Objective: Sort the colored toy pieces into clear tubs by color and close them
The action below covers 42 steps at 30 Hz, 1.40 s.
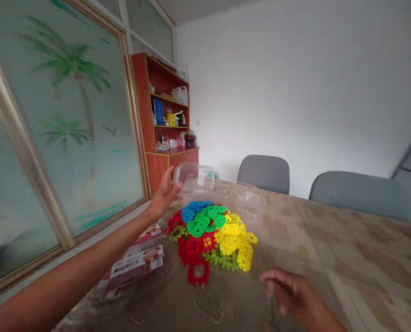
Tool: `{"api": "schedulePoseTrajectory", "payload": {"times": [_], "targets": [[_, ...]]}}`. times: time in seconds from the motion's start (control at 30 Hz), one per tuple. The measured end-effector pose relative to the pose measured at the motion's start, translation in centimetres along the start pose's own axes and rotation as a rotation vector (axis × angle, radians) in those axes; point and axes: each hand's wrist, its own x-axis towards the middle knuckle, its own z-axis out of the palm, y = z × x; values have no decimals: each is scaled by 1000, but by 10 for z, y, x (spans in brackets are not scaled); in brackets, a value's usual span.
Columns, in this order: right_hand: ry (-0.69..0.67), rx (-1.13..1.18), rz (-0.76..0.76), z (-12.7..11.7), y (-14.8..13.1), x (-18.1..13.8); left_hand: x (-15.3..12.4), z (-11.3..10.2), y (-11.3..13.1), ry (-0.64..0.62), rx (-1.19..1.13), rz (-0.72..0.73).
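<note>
My left hand (164, 190) reaches out past the pile and grips the left edge of a clear plastic container (194, 179), which is tilted up above the table. Just below it lies a heap of plastic building pieces: round blue pieces (194, 210) and green pieces (205, 222) on top, yellow pieces (233, 235) at the right, red square pieces (193, 249) in front. Olive-green pieces (222, 260) show under the yellow ones. To the right of the heap, my right hand (288, 293) hovers with loosely curved fingers apart, holding nothing; it is somewhat blurred.
More clear containers (249, 202) stand behind the heap. Clear plastic packaging with a printed label (138, 260) lies under my left forearm. Clear lids, hard to make out, rest on the near tabletop. Grey chairs (265, 174) line the far side; a red cabinet (157, 168) stands beyond.
</note>
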Motion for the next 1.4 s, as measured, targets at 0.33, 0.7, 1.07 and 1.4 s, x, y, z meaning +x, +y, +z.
{"api": "schedulePoseTrajectory", "payload": {"times": [0.33,0.7,1.07,1.4], "targets": [[549,288,217,-68,23,78,55,56,-9,96,-348,-402],[535,456,280,-60,40,166,62,86,-18,97,-554,-523],[448,467,278,-42,36,194,59,71,-53,51,-357,-780],[470,421,284,-54,40,184,49,63,-53,-25,-288,-830]]}}
